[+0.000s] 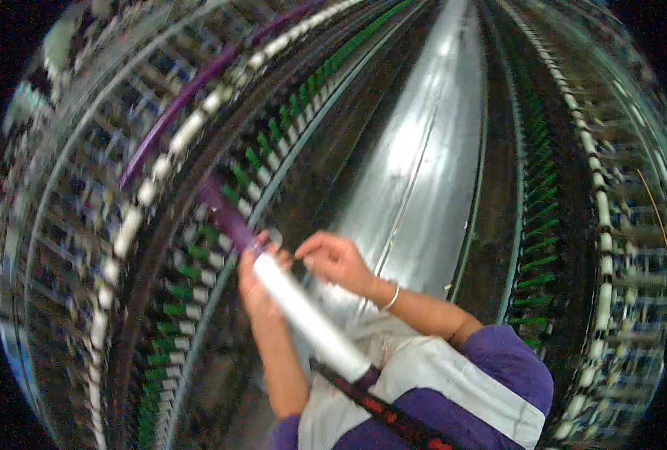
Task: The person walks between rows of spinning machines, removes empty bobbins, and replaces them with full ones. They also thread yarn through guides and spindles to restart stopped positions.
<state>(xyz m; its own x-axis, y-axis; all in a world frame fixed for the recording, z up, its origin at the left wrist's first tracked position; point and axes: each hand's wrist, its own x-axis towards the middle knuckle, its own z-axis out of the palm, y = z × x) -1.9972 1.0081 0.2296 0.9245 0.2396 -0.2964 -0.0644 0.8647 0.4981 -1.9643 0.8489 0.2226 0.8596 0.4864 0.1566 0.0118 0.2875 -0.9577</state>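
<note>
Two long machine rows fill the view: the left row (301,101) and the right row (540,225), each lined with green pegs. Between them runs a shiny grey strip (416,150), floor or cover, I cannot tell which. At the bottom is the person's white apron (465,382), crossed by a black-and-red strap (393,412). The white roll on a purple tube (311,315) slants across the front of the body, its lower end near the apron, its bare purple upper end reaching toward the left row; blur hides whether it touches anything there. The left hand (251,286) wraps the roll near its upper end; a firm but light grip there should steady it without crushing the winding, and the lower end is best kept clear of the strap. The right hand (337,259), with a white wristband (391,298), hangs just beside it, fingers curled; whether they pinch a strand I cannot tell. Slow, small finger movements would suit a fine end.
</note>
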